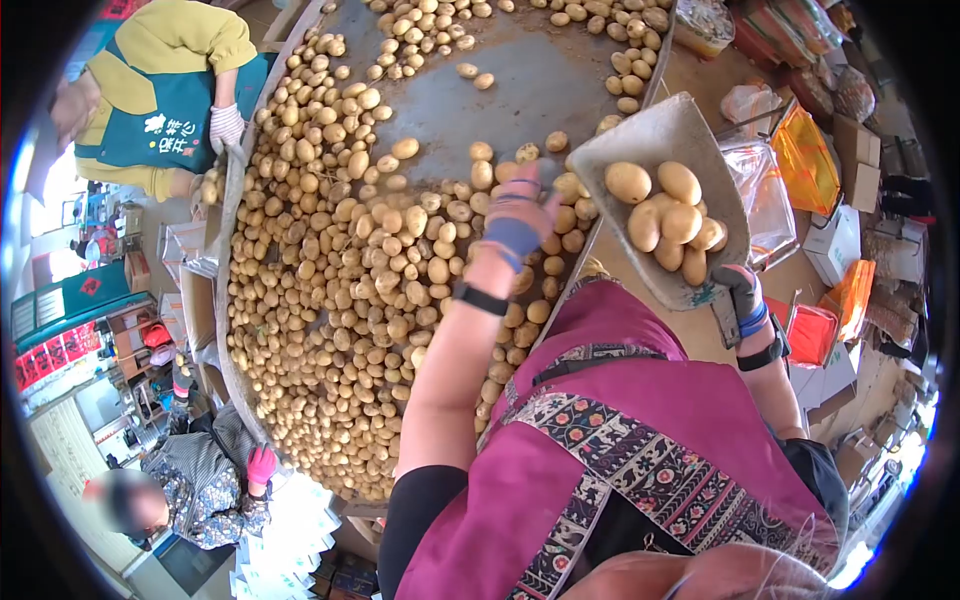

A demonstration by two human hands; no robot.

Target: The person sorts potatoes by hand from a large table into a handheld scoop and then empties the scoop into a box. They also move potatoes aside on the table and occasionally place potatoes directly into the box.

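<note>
My right hand [740,295], in a dark glove, is closed around the handle of a grey scoop [625,155]. Several potatoes [680,222] lie in the scoop, which is held beside the edge of a large table heaped with potatoes [390,235]. Over the near side of that heap, my left hand [518,218] reaches out in a blue and pinkish glove. It is somewhat blurred, but its fingers look apart and I see nothing held in them. Single potatoes [556,141] lie just beyond its fingertips.
A bare patch of grey tabletop [520,85] shows at the far side. Across the table, a co-worker in a green apron [165,125] has a gloved hand at the rim; another person [205,490] is at lower left. Cardboard boxes [855,160] and orange bags [805,160] stand at right.
</note>
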